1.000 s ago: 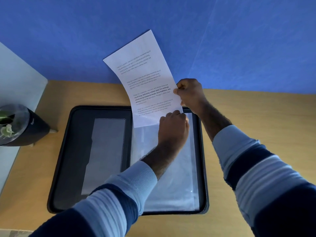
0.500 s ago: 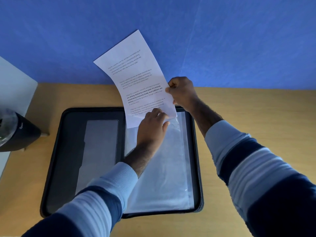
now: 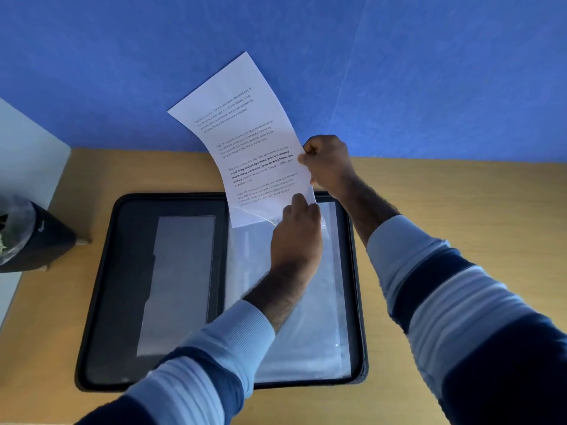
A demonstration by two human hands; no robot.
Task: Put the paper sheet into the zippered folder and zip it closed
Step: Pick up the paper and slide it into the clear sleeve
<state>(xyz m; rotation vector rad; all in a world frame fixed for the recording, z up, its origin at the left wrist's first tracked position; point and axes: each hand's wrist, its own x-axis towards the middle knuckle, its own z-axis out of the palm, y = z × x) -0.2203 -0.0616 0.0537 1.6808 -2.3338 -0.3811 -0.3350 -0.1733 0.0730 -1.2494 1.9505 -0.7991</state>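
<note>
A black zippered folder (image 3: 101,289) lies open and flat on the wooden desk, with clear plastic sleeves (image 3: 310,338) on its right half. A printed white paper sheet (image 3: 245,142) stands curved above the folder's far edge, its lower end at the top opening of a sleeve. My right hand (image 3: 329,164) pinches the sheet's right edge. My left hand (image 3: 297,237) holds the top of the plastic sleeve at the sheet's lower right corner. Where the sheet's bottom edge ends inside the sleeve is hard to tell.
The wooden desk (image 3: 445,191) meets a blue wall (image 3: 399,72) behind the folder. A dark pot with a plant (image 3: 33,237) stands at the left edge beside a pale panel (image 3: 27,167). Bare desk surface lies right of the folder.
The sheet's lower edge has stayed at the sleeve opening while my left hand shifted along the sleeve's top toward the sheet's right corner. My right hand keeps its pinch on the sheet.
</note>
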